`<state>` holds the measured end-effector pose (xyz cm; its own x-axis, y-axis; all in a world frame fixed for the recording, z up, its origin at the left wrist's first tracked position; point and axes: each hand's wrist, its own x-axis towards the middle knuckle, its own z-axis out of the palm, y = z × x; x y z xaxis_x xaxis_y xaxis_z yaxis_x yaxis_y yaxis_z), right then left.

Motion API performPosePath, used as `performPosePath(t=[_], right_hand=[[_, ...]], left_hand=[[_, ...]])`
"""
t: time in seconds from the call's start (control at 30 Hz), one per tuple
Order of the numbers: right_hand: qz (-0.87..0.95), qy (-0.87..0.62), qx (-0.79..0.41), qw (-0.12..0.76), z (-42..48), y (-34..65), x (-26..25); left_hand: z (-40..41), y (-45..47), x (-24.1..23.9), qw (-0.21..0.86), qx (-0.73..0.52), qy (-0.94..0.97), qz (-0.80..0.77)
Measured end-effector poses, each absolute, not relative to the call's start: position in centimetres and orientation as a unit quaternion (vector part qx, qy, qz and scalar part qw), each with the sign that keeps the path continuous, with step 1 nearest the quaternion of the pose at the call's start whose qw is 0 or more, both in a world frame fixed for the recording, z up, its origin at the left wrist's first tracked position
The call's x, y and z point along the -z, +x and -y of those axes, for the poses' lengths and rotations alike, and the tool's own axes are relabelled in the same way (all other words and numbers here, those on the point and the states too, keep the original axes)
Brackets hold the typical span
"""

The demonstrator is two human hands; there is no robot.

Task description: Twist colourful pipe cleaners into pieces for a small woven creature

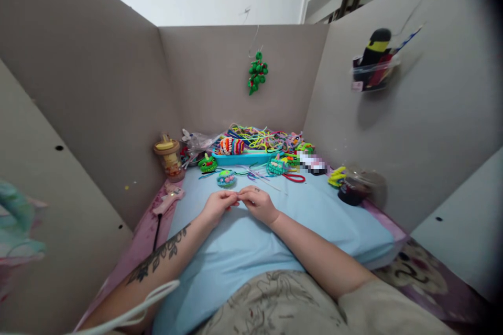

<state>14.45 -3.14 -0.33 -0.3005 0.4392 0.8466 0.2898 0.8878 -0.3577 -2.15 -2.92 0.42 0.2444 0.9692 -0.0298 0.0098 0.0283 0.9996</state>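
My left hand (217,206) and my right hand (256,203) meet fingertip to fingertip over a light blue cloth (251,241). Both pinch something tiny between them that I cannot make out. Just beyond the hands lies a small round teal and pink pipe-cleaner piece (226,178). A green pipe-cleaner figure (207,163) and a teal one (276,166) sit further back. Loose thin strands (255,172) lie on the cloth near them.
A blue tray (243,158) heaped with coloured pipe cleaners (261,138) stands at the back. A yellow-lidded jar (170,157) and a pink glue gun (168,200) are at left, a dark round container (353,192) at right. Grey board walls (98,94) enclose the space; a green ornament (257,71) hangs behind.
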Motion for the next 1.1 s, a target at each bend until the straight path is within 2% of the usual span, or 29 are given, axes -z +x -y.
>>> performPosePath(t=[0.17,0.33,0.47,0.6,0.7,0.83,1.1], right_hand=[[0.795,-0.231,-0.103,0.552,3.2,14.3,0.2],[0.784,-0.302,-0.127,0.528,3.0,14.2,0.3],[0.779,-0.330,-0.128,0.518,2.9,14.2,0.4],[0.760,-0.370,-0.139,0.516,2.9,14.3,0.5],[0.764,-0.369,-0.159,0.504,2.8,14.3,0.6],[0.764,-0.367,-0.195,0.495,2.8,14.3,0.6],[0.740,-0.347,-0.297,0.494,2.8,14.6,0.6]], left_hand=[[2.8,-2.3,-0.3,0.589,-0.436,0.525,-0.432],[2.4,-2.3,-0.4,0.526,-0.478,0.555,-0.432],[2.8,-2.6,-0.7,0.406,-0.484,0.652,-0.419],[3.5,-3.1,-1.0,0.168,-0.467,0.774,-0.393],[3.8,-3.5,-1.1,0.045,-0.447,0.824,-0.346],[3.7,-3.7,-0.9,-0.010,-0.424,0.846,-0.324],[3.3,-4.1,0.0,-0.033,-0.410,0.875,-0.257]])
